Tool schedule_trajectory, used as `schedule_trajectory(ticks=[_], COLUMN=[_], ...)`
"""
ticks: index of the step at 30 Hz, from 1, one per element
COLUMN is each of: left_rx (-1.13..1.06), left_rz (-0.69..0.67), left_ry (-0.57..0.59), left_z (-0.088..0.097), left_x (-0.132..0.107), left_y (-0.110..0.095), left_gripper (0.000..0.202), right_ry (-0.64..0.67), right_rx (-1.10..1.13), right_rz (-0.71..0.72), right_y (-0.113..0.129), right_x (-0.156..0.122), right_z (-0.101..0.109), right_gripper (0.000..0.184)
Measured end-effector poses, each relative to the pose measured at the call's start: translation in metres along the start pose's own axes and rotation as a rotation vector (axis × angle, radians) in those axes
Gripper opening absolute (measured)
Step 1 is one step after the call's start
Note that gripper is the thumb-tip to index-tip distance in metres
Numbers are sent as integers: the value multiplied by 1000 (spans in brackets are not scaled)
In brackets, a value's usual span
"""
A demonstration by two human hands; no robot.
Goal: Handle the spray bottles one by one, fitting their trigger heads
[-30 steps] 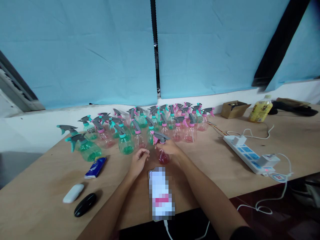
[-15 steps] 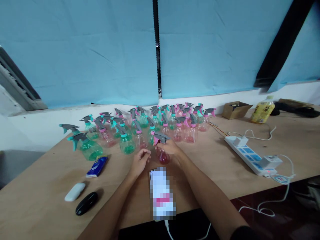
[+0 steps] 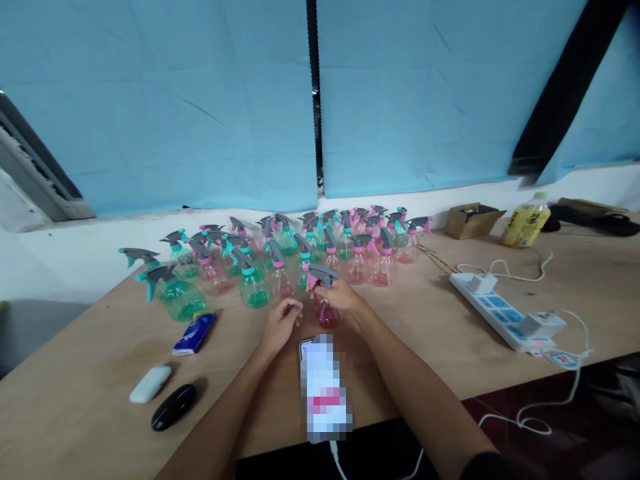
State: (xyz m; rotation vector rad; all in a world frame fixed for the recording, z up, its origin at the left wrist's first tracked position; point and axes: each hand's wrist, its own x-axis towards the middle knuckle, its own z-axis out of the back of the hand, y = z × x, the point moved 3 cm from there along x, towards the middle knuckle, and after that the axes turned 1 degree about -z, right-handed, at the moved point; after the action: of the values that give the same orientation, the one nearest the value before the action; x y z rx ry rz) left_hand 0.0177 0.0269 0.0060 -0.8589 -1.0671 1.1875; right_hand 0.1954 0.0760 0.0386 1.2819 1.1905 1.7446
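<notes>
A: What's new?
B: Hardly anything. The right hand (image 3: 339, 295) is still wrapped round the neck of the held bottle (image 3: 328, 315), just past the phone (image 3: 326, 393), same as a second ago.
A: What does that mean for the work?
B: I think the held bottle is just being kept steady there.
A: And the left hand (image 3: 280, 325)?
B: Half curled, past the phone and a bit to its left, not touching the held bottle. I see nothing in it. I can't tell if thumb and fingers meet.
A: What's inside things?
B: The held bottle is dark red low down. Farther past the phone, green bottles (image 3: 255, 292) look green at the bottom and pink bottles (image 3: 383, 272) look pink. It could be just the plastic. Far off to the phone's right, the box (image 3: 466, 225) has something too small to name, and the drink (image 3: 525, 223) looks yellow.
</notes>
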Motion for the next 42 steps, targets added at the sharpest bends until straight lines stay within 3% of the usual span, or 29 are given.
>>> schedule_trajectory(ticks=[6,14,21,28,32,36,42], left_rx=[-1,8,16,18,24,32,37], left_rz=[-4,2,6,-31,-49,-44,-56], left_ry=[22,39,59,110,123,128,131], left_z=[-1,-2,-3,-5,-5,-5,-5], left_x=[-1,-3,-5,-3,-2,-2,-4], left_y=[-1,-4,-6,-3,0,1,-1], left_gripper=[29,27,26,27,27,26,26], right_ry=[4,29,-42,-9,29,-26,-77], right_rx=[-3,42,6,17,111,66,-21], right_rz=[59,-3,32,-54,-13,7,186], right_y=[1,-2,-1,-1,2,-1,5], right_x=[0,2,1,-1,0,1,-3], right_z=[1,-1,-1,-2,-6,-7,-8], right_gripper=[10,14,9,9,14,14,16])
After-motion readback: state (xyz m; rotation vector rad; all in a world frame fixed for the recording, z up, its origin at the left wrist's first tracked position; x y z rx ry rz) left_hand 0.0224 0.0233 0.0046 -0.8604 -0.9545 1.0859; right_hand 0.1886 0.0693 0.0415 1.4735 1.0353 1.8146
